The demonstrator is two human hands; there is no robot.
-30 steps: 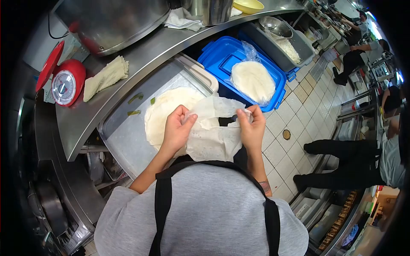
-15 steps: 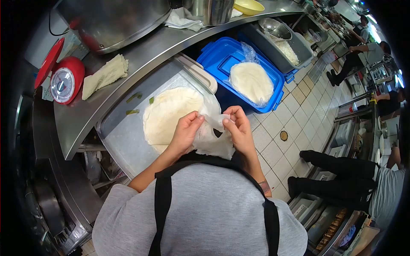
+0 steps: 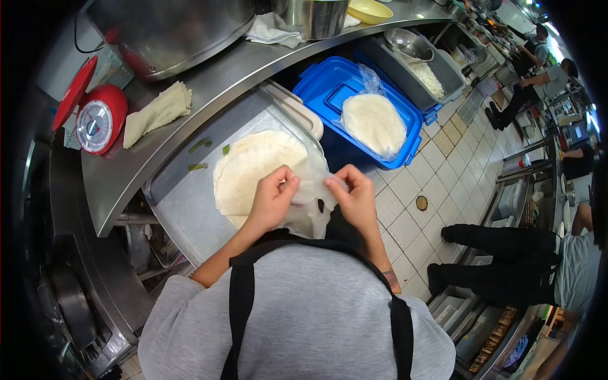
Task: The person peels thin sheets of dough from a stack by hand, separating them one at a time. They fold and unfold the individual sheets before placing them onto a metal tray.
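Note:
A thin, whitish translucent sheet (image 3: 310,218), which looks like plastic film, hangs between my hands with a dark gap in it. My left hand (image 3: 273,193) is closed in a pinch on its left side. The fingers of my right hand (image 3: 354,197) pinch its right edge. Beneath and beyond the left hand, pale flat dough rounds (image 3: 244,168) lie in a metal tray (image 3: 180,218). Green scraps (image 3: 197,166) sit on the tray left of the dough. The sheet covers part of the dough's right side.
A blue lidded bin (image 3: 326,82) on the right bears a plastic-wrapped dough stack (image 3: 373,123). Behind it stands a grey tub (image 3: 453,79) with a metal bowl (image 3: 408,44). The steel counter (image 3: 209,88) holds a red scale (image 3: 101,123), a folded cloth (image 3: 158,114) and a large pot (image 3: 171,31). Co-workers stand at right.
My hands have drawn slightly apart, and the sheet is stretched between them. Its lower part has shifted left, and its dark gap looks smaller.

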